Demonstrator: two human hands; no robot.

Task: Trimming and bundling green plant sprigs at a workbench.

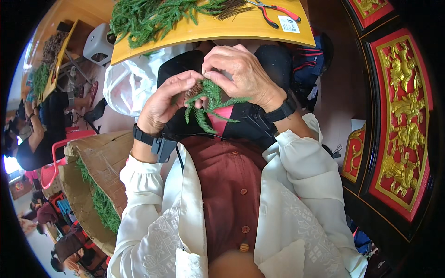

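My left hand is closed around a brown pine cone, held above my lap. Green artificial pine sprigs spread out from beside the cone, hanging down and to the right. Over the top of the sprigs, my right hand is closed in a pinch, thumb against fingers, close to the left fingertips. Whatever thin piece lies in that pinch is too small to make out. Both wrists wear black straps, and the left one carries a dark clip-like device.
The yellow table ahead bears a heap of green sprigs, a bundle of brown wires and red-handled pliers. A white plastic bag hangs below it. At left stands a cardboard box of greenery; at right, a red-and-gold carved panel.
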